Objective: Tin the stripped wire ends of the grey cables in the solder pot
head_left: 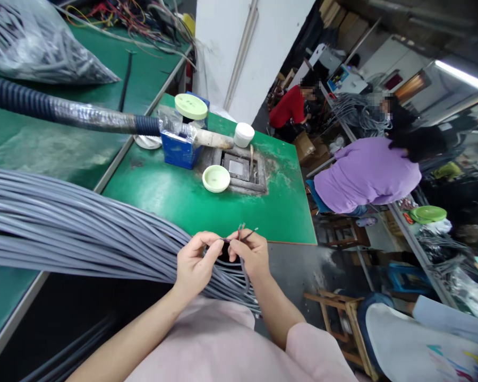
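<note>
Two bare hands work close together just past the wearer's pink top (207,339), near the front edge of a green counter (151,191). The left hand (196,262) pinches thumb and forefinger together on a thin dark wire; the right hand (255,255) has its fingers clamped on the end of one grey cable (245,276), whose thin coloured wires (241,229) fan upward. The right grip probably steadies the cable so the left can handle a single strand. Several strands show, too small to count.

One thick bundle of grey cables (83,223) lies across from the left, passing beneath the hands, likely to keep cables within reach; they are too many to count. Farther back are one blue box (179,151), one ribbed hose (99,116) resting over it, its nozzle end aimed toward one sunken square well (237,168), perhaps to draw fumes, plus one white tub (244,135) and one pale green dish (215,179) beside the well.
</note>
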Motion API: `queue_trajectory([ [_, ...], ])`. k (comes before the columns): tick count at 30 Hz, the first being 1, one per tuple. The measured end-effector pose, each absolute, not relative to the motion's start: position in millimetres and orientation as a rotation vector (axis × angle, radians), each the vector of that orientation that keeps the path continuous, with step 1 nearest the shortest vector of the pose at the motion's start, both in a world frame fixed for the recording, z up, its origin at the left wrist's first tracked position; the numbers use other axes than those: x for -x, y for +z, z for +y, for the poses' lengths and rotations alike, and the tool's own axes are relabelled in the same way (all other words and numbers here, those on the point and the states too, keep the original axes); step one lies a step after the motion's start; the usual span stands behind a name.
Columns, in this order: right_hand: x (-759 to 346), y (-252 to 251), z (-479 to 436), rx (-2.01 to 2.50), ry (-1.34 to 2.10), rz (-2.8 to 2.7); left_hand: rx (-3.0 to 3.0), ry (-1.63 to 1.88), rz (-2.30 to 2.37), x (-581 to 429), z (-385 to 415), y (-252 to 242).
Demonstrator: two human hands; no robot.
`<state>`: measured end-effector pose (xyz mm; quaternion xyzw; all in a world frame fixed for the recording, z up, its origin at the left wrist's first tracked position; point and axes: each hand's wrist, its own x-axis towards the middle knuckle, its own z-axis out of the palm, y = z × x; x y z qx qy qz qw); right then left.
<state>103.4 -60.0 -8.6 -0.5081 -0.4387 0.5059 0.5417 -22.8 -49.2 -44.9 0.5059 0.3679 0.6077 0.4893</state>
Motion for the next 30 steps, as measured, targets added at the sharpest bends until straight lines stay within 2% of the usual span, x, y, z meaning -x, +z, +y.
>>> queue_trajectory([
  [4, -107.7, -16.4, -52.5, 1.136, 1.553, -0.994, -1.258, 1.524, 0.9, 26.7, -43.6, -45.1],
  [7, -108.6, -20.8, -50.6, 1.069, 1.683, -0.928, -1.196, 1.496, 0.948, 28.9, -40.6, -43.1],
  [14, -102.2, -19.9, -48.7, 1.078, 1.645, -0.822, -0.929, 1.381, 0.943, 24.6, -35.7, -40.9],
  [25, -104.1, -18.5, -39.1, 1.116, 1.566, -0.852, -1.344, 1.463, 0.891, 26.9, -42.4, -53.9],
  [30, -101.6, -16.5, -39.4, 1.038, 1.579, -0.825, -1.276, 1.421, 0.892, 23.1, -42.7, -55.4],
])
